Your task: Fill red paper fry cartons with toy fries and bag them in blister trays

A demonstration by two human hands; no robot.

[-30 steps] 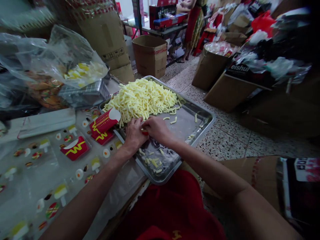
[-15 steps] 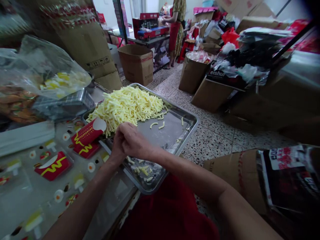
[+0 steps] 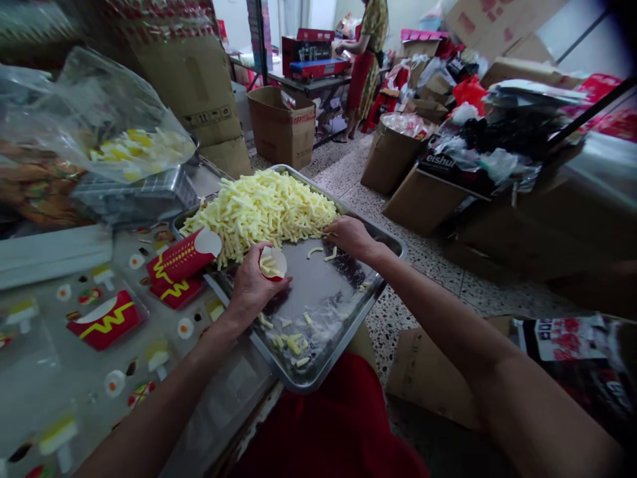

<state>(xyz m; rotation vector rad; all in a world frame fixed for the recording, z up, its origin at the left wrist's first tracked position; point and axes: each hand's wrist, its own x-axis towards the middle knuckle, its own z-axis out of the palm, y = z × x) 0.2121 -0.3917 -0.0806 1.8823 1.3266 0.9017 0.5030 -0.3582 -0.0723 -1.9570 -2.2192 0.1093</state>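
Left hand (image 3: pixel 250 282): fingers curled round a small red carton (image 3: pixel 273 263), grip closed on it, white-lined mouth facing up and toward the right hand, a few pale sticks inside. Right hand (image 3: pixel 352 237): fingers bent and bunched at the right edge of the pale yellow stick pile (image 3: pixel 263 206); cannot tell if it has a stick. Pile sits just beyond the left hand and left of the right hand, in a metal tray (image 3: pixel 338 292) under both hands. Two loose sticks (image 3: pixel 314 252) lie just on the near side of the right hand; scraps (image 3: pixel 291 344) nearer the body than the left hand. Left of the left hand, on the counter (image 3: pixel 213 425): red cartons (image 3: pixel 184 255) overlapping, the upper one reaching over the tray rim, plus another red carton (image 3: pixel 107 320) farther left. Small food-shaped pieces (image 3: pixel 114 383) spread around those. Clear bag (image 3: pixel 139 146) with yellow-and-white pieces, beyond and left of the left hand. Open cardboard box (image 3: pixel 283 129) well beyond both hands.
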